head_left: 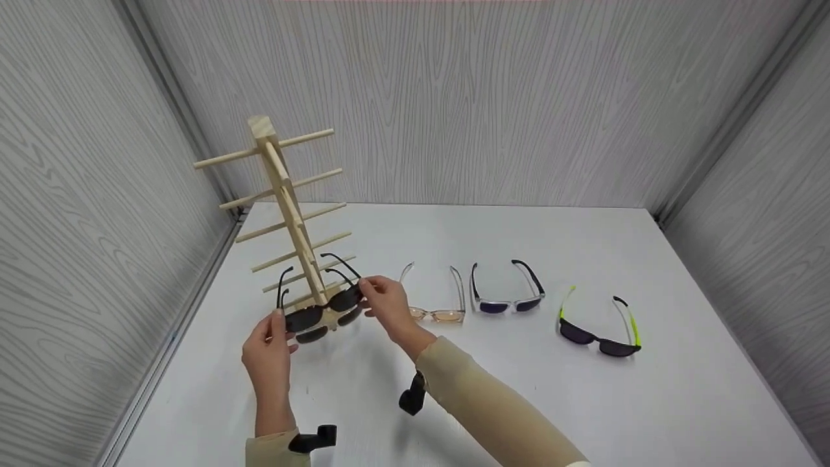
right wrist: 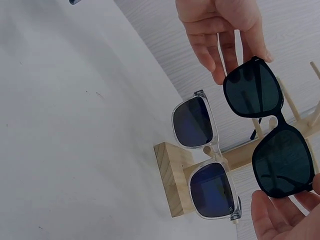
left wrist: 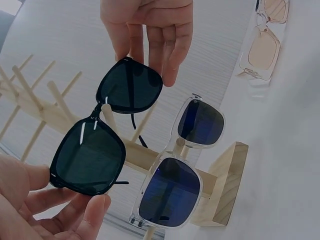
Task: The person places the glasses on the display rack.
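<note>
Both hands hold a pair of black-framed sunglasses [head_left: 305,318] in front of a wooden peg stand [head_left: 283,188], one hand at each end. My left hand [head_left: 270,353] pinches the left hinge corner between thumb and fingers; my right hand [head_left: 387,305] pinches the right one. The temples are unfolded and point back toward the stand on both sides of its post. In the wrist views the bridge lies close to a peg [right wrist: 273,122]. Just below, clear-framed sunglasses with dark blue lenses [left wrist: 171,192] hang on the lowest peg, near the stand's wooden base [left wrist: 232,182].
On the white table [head_left: 493,402], right of the stand, lie clear glasses with orange-tinted lenses [head_left: 447,316], sunglasses with dark temples [head_left: 495,307] and black sunglasses with yellow-green temples [head_left: 617,349]. Bare pegs [head_left: 305,137] stick out higher up the stand. Grey wood-grain panels [head_left: 454,97] surround the table.
</note>
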### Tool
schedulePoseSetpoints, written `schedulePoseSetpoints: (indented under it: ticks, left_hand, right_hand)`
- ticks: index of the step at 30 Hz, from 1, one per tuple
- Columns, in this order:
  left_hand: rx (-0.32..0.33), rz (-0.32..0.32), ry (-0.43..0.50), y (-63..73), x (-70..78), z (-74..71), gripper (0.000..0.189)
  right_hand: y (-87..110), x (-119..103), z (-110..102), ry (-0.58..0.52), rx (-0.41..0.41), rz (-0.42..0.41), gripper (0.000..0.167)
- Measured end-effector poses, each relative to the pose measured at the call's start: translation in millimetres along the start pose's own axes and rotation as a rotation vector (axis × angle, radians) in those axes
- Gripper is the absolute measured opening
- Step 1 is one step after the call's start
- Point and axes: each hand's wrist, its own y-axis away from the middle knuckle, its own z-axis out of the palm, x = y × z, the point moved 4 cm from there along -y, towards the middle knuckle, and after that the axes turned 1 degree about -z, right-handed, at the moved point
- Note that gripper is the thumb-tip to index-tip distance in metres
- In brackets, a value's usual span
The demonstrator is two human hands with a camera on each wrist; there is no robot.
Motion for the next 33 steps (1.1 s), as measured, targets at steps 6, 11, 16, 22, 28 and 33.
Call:
schedulePoseSetpoints:
  ticks: [6,11,16,22,28,33]
  left_hand:
    - [-0.012,-0.003,-0.001,-0.5,-1.4,1.6,0.050]
    - [-0.005,0.006,-0.003,-1.1,-2.8,1.0,0.049]
    - [0.000,-0.008,-0.001,-0.3,-4.6,0.8,0.051]
    - [0.006,-0.027,0.000,3.3,-9.8,0.7,0.050]
    - [0.016,-0.025,-0.017,7.7,-15.4,-2.2,0.048]
    - [0.024,-0.023,-0.008,12.5,-18.4,-3.8,0.048]
  right_hand:
    - [-4.0,4,-2,-0.008,-0.016,0.035,0.027]
    - [-5.6,6,-3,-0.011,-0.026,0.039,0.028]
    - [-4.3,6,-6,-0.023,-0.044,0.035,0.029]
    - [-3.8,12,-14,-0.036,-0.032,0.042,0.032]
    - [0.2,15,-24,-0.020,-0.019,0.031,0.027]
    - [6.7,15,-32,-0.013,-0.022,0.006,0.025]
